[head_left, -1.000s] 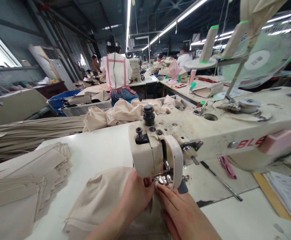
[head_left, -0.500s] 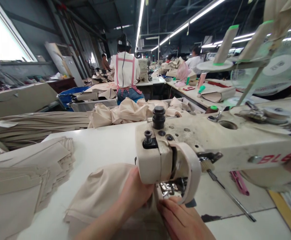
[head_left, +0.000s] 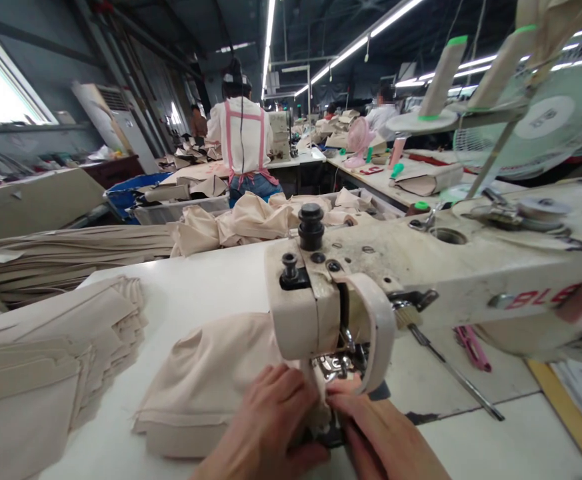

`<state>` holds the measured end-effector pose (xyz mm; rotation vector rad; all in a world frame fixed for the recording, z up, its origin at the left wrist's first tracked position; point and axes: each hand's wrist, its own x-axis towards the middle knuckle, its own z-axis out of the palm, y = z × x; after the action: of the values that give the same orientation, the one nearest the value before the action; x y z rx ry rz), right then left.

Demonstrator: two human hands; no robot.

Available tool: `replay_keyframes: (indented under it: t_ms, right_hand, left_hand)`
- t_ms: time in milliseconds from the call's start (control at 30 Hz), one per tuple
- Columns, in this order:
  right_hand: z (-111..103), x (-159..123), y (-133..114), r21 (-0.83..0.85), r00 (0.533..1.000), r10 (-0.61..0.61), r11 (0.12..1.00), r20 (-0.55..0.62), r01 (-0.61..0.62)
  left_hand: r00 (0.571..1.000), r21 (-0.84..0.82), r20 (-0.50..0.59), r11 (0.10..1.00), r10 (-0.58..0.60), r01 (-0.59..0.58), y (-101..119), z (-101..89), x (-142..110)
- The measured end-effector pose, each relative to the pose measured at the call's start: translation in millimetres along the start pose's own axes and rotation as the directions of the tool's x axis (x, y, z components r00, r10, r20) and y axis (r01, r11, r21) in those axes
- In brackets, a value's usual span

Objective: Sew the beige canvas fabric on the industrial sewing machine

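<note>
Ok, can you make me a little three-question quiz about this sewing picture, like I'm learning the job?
1. True or false: both hands rest on the beige cloth right by the sewing machine's presser foot.
2. What lies on the white table at the far left? A) a stack of cut beige pieces B) a red toolbox C) a pile of shoes
3. Fill in: the pink tool lies under the sewing machine's ____.

Key:
1. True: the left hand and right hand press on the cloth at the foot.
2. A, the stack of cut pieces.
3. Arm, the long body of the sewing machine.
</note>
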<state>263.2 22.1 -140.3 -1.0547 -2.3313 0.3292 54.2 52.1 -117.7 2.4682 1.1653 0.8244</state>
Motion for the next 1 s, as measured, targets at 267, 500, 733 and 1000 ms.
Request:
replay_keyframes:
  t_ms: [267, 500, 733, 1000]
  right_hand:
    - [4.0, -9.0, -4.4, -0.105, 0.99, -0.139, 0.985, -0.018, 0.136]
    - [18.6, -1.7, -4.1, -0.122, 0.989, -0.119, 0.987, -0.09, 0.108]
    - [1.2, 7.4, 5.0, -0.178, 0.979, -0.204, 0.964, -0.01, 0.199]
    - [-4.3, 10.5, 6.6, -0.163, 0.989, -0.098, 0.98, 0.109, 0.115]
  left_hand:
    - [1.0, -0.068, 0.018, 0.998, 0.007, -0.005, 6.5, -1.9, -7.0]
    - [0.983, 0.058, 0.094, 0.985, 0.155, -0.161, 10.2, 4.8, -5.8]
    - [0.985, 0.041, -0.09, 0.988, 0.149, -0.146, 0.3, 11.6, 1.8]
    - [0.993, -0.068, -0.111, 0.997, -0.033, 0.025, -17.8, 20.9, 6.2]
